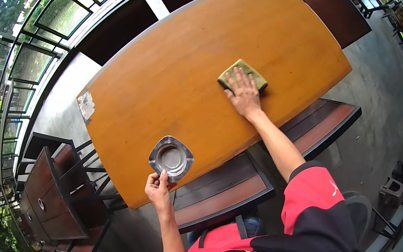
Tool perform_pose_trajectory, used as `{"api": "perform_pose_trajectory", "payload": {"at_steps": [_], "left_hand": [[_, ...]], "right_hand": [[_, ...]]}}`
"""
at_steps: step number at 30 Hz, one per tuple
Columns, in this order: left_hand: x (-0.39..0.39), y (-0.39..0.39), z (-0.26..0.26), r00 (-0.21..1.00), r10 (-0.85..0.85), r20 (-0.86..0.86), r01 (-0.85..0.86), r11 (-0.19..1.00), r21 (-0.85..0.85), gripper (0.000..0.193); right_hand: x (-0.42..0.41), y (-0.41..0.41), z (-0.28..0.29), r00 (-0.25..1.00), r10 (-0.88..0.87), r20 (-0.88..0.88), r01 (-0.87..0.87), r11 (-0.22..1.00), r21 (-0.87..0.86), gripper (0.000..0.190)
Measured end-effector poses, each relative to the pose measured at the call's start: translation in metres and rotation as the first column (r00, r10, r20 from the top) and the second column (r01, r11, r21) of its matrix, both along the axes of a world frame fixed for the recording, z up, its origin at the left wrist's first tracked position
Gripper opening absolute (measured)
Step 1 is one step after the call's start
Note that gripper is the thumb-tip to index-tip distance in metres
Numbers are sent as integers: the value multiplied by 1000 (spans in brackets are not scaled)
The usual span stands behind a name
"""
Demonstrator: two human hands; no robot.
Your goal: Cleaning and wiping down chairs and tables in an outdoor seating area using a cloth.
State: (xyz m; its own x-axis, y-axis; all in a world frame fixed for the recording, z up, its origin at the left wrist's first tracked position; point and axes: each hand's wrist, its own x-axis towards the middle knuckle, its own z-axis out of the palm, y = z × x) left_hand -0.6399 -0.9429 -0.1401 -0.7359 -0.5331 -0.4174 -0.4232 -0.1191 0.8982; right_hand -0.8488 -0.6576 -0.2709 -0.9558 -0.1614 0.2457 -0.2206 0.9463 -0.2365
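My left hand (159,190) grips the near rim of a metal ashtray (171,158), thumb on top and fingers curled beneath. The ashtray has a round bowl and a wavy four-cornered rim, and it is over the near left part of an orange-brown wooden table (176,83). My right hand (244,92) lies flat with fingers spread on a folded olive-green cloth (256,78) with a dark edge. The cloth rests on the tabletop, right of its middle. Part of it is hidden under my palm and fingers.
Two wooden benches with dark metal frames (223,192) (315,123) stand along the table's near side. A wooden chair (54,198) is at the left. Dark seats line the far side beside a metal railing (66,13). The table's left corner has a pale worn patch (86,105).
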Motion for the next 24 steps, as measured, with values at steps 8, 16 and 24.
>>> {"api": "perform_pose_trajectory", "payload": {"at_steps": [8, 16, 24], "left_hand": [[-15, 57, 5, 996, -84, -38, 86, 996, 39, 16], [-3, 84, 14, 992, -69, -106, 68, 998, -8, 17], [34, 115, 16, 982, 62, -180, -66, 998, -15, 17]], "right_hand": [[55, 6, -6, 995, 1, 96, -11, 995, 100, 62], [131, -50, -3, 767, 639, -54, -628, 731, -268, 57], [42, 124, -12, 974, 204, 99, -213, 973, 89, 63]]}}
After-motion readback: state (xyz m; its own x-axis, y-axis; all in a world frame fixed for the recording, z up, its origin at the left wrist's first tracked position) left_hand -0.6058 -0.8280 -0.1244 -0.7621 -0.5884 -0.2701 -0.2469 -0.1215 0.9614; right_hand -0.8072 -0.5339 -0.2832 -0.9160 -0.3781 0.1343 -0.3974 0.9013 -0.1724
